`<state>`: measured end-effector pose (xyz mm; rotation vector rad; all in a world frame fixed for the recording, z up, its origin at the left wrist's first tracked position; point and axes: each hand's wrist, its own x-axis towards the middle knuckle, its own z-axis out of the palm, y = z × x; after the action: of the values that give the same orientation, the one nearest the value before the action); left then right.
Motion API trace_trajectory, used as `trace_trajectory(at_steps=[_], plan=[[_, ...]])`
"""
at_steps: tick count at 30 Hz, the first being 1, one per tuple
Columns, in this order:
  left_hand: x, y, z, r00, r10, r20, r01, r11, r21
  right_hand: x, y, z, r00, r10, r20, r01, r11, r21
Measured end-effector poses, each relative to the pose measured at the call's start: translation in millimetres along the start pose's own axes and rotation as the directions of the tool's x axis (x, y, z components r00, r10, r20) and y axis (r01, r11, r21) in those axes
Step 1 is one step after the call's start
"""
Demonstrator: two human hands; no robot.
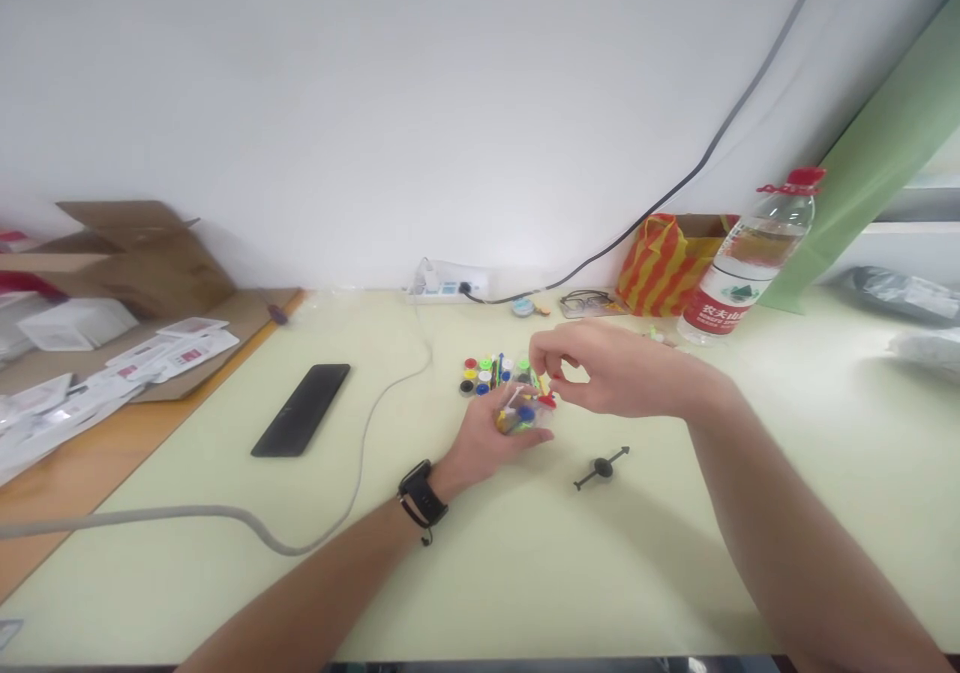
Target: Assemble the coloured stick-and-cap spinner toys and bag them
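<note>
A white wall (375, 103) fills the far side, and below it spreads a pale table (465, 573). An open cardboard box (161, 263) stands at the far left; at the far right, a large water bottle (739, 273) with a red cap leans beside a red-and-yellow striped bag (652, 268). A flat black slab (301, 410) lies on the left of the table. The right hand (615, 365) hangs just above and to the right of the left hand, thumb and forefinger curled close together; whether they pinch anything I cannot tell. The left hand (484, 438), a black watch (424, 493) on its wrist, grips a clear packet (527, 415) of coloured pieces between its thumb and fingers, near the middle of the table. A white power strip (454, 281) rests against the wall at the far edge. Just beyond the left hand sits a cluster of small coloured discs (484, 376), red, green, yellow, white, blue and black among them. Nearer and to the right, well apart from the packet, lies a black double-ended arrow (602, 468) with a round hub.
</note>
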<state>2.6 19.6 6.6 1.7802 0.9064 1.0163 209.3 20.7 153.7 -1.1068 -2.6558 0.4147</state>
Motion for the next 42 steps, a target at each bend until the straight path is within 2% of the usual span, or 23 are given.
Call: trace_trajectory(at_steps=[3,8,13,16,19,23,28,31,35,38,42], plan=[[-0.2,1.6,0.5,1.000,-0.007,0.010,0.008,1.000,-0.016,0.9,2.5,5.4,0.998,0.055,-0.033,-0.056,0.997,-0.048],[1.0,2.3,1.0,1.000,-0.026,0.011,0.027,0.996,-0.087,0.5,4.7,8.0,0.999,-0.023,0.046,0.024,0.999,-0.024],[0.8,2.8,1.4,1.000,-0.024,-0.001,0.024,0.996,-0.082,0.7,0.4,2.6,0.997,-0.045,0.070,0.047,0.998,-0.028],[0.2,1.4,1.3,1.000,-0.019,-0.017,0.017,0.996,-0.091,1.0,-2.6,-2.4,0.996,-0.017,0.086,0.017,1.000,0.002],[-0.6,-0.7,0.7,0.999,0.001,-0.032,-0.003,0.998,-0.056,1.5,-1.9,-3.5,0.995,0.032,0.096,-0.036,0.999,0.031],[-1.8,-1.6,0.4,0.999,0.019,-0.047,-0.017,0.999,0.037,2.8,1.8,3.6,0.992,-0.003,0.126,0.002,1.000,0.008],[-0.5,-3.9,1.2,0.991,-0.004,-0.131,0.005,1.000,0.011,4.5,2.3,8.1,0.998,0.054,0.028,-0.053,0.997,-0.050],[1.4,-7.0,1.2,0.982,-0.032,-0.185,0.022,0.998,-0.056,4.4,1.3,4.1,0.998,0.040,0.055,-0.040,0.999,0.015],[2.0,-7.0,1.4,0.995,-0.026,-0.099,0.009,0.985,-0.174,2.1,1.6,-3.4,0.999,0.036,-0.019,-0.035,0.998,0.045],[0.1,-1.7,2.0,0.999,-0.021,-0.038,0.014,0.986,-0.168,-1.4,5.3,-8.9,0.995,0.055,-0.085,-0.051,0.998,0.046],[-2.7,7.8,2.5,0.999,-0.026,0.040,0.032,0.987,-0.160,-3.9,10.4,-13.2,0.997,-0.022,-0.079,0.028,0.997,0.074]])
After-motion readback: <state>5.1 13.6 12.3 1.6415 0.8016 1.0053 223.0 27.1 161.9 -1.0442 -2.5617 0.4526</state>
